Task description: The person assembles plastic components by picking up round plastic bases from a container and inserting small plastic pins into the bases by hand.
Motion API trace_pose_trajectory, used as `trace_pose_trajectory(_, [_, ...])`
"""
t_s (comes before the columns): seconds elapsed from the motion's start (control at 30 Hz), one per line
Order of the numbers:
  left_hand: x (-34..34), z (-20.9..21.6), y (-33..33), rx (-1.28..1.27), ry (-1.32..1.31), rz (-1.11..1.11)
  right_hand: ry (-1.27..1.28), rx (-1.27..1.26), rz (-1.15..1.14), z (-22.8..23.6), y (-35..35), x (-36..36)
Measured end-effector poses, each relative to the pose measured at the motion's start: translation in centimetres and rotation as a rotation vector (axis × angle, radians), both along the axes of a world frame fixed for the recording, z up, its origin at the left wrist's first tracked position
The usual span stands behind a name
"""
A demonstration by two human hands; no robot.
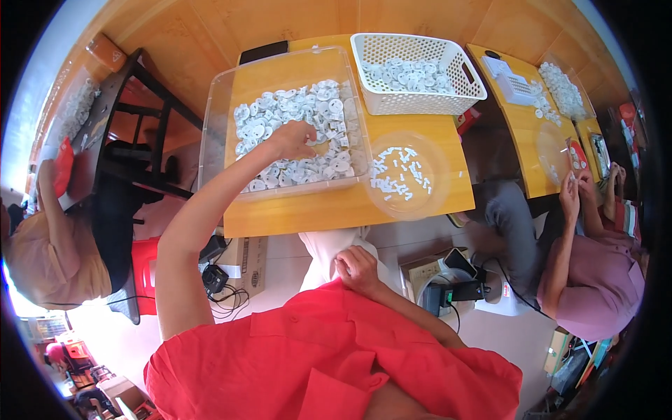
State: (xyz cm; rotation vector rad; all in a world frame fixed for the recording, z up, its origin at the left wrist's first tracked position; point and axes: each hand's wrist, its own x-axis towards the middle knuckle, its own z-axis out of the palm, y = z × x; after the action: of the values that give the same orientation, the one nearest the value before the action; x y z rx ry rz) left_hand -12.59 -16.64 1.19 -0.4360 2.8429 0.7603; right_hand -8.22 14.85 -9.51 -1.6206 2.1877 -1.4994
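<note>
Downward, a person in a red shirt point(280, 343) is seen from above at a yellow wooden table point(280, 222). On its left part, reaching from close to the far edge almost to the near edge, stands a clear plastic bin point(218, 136) holding a loose heap of small white plastic parts point(280, 105), many of them round and disc-like. They lie at mixed angles, so no common long axis can be made out.

The left hand point(294, 138) reaches over the bin's near wall into the middle of the heap. Its fingers are bent and point toward the bin's right side; parts lie directly beneath and just beyond the fingertips. Whether this grip is clamped on a part cannot be told. It is clearly the nearer hand to the heap.

The right hand point(359, 269) rests at the lap, outside the table's near edge and well apart from the bin, its grip curled together with nothing visible in it.

At the table's far right corner stands a white perforated basket point(413, 105) of similar parts; toward the near right corner, beside the bin, a clear round dish point(420, 209) holds small white pieces point(395, 187).
</note>
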Motion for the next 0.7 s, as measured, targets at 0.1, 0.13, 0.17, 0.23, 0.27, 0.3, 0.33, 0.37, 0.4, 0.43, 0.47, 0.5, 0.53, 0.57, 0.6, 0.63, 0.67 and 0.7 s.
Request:
trace_pose_trajectory(0.1, [-0.8,-1.7,0.4,-0.055,-0.030,-0.080,0.015,-0.004,-0.013,0.1,-0.1,0.2])
trace_pose_trajectory(0.13, [-0.8,-2.1,0.3,-0.051,-0.002,-0.176,0.026,-0.008,-0.017,0.1,0.0,0.2])
trace_pose_trajectory(0.17, [-0.7,-2.5,0.2,-0.047,0.027,-0.271,0.022,0.005,-0.007,0.1,0.1,0.2])
trace_pose_trajectory(0.23, [-0.4,-2.7,-0.1,-0.027,0.080,-0.296,-0.052,0.031,0.013,0.6,0.3,0.1])
trace_pose_trajectory(0.27, [-0.4,-2.6,-0.1,-0.040,0.058,-0.265,-0.132,0.048,0.044,1.0,0.3,-0.1])
trace_pose_trajectory(0.3, [-0.4,-2.5,0.0,-0.054,0.036,-0.233,-0.129,0.054,0.036,1.6,0.6,-0.5])
trace_pose_trajectory(0.33, [-0.4,-2.7,-0.2,-0.050,0.054,-0.241,-0.208,0.076,0.078,2.5,0.8,-0.9])
trace_pose_trajectory(0.37, [-0.3,-2.6,-0.3,-0.046,0.055,-0.247,-0.288,0.101,0.117,3.5,1.1,-1.4])
trace_pose_trajectory(0.4, [-0.2,-2.5,-0.5,-0.073,0.053,-0.229,-0.306,0.102,0.117,4.9,1.4,-2.1])
trace_pose_trajectory(0.43, [-0.2,-2.4,-0.6,-0.097,0.052,-0.213,-0.256,0.081,0.100,6.4,1.6,-3.0])
trace_pose_trajectory(0.47, [0.0,-2.3,-0.7,-0.119,0.031,-0.189,-0.204,0.061,0.085,7.7,1.7,-4.2])
trace_pose_trajectory(0.5, [0.0,-2.2,-0.8,-0.114,0.036,-0.195,-0.196,0.026,0.037,8.5,1.7,-5.4])
trace_pose_trajectory(0.53, [0.1,-1.8,-0.8,-0.132,0.029,-0.177,-0.195,0.056,-0.038,9.4,1.7,-6.9])
trace_pose_trajectory(0.57, [0.3,-1.4,-1.0,-0.150,0.022,-0.157,-0.192,0.086,-0.112,10.0,1.5,-8.4])
trace_pose_trajectory(0.6, [0.4,-1.2,-1.1,-0.140,0.030,-0.135,-0.187,0.105,-0.202,10.0,1.3,-9.9])
trace_pose_trajectory(0.63, [0.5,-1.1,-1.3,-0.142,0.035,-0.133,-0.181,0.121,-0.290,9.7,0.9,-11.6])
trace_pose_trajectory(0.67, [0.6,-1.1,-1.5,-0.167,0.110,-0.131,-0.124,0.173,-0.300,9.3,0.7,-13.3])
trace_pose_trajectory(0.7, [0.8,-1.0,-1.6,-0.192,0.185,-0.128,-0.069,0.226,-0.310,8.8,0.4,-14.8])
